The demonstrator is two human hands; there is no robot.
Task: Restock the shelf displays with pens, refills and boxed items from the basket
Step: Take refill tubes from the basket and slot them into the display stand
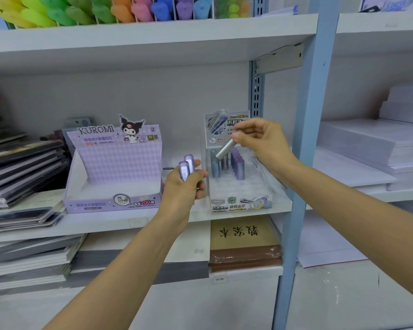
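My left hand [185,184] grips two purple lead refill tubes [186,166], upright, in front of the middle shelf. My right hand [260,136] pinches one silver refill tube [225,148] by its top end, tilted, just above the clear display tray [248,194]. Several teal and purple tubes [227,163] stand in the back rows of that tray. To its left is the purple Kuromi display box [115,170], whose inside looks bare. No basket is in view.
Stacks of dark notebooks [22,167] fill the shelf's left. A blue upright post [303,139] stands just right of the tray. White paper stacks [372,148] lie beyond it. Coloured pens [119,8] line the upper shelf; brown packs [244,244] sit below.
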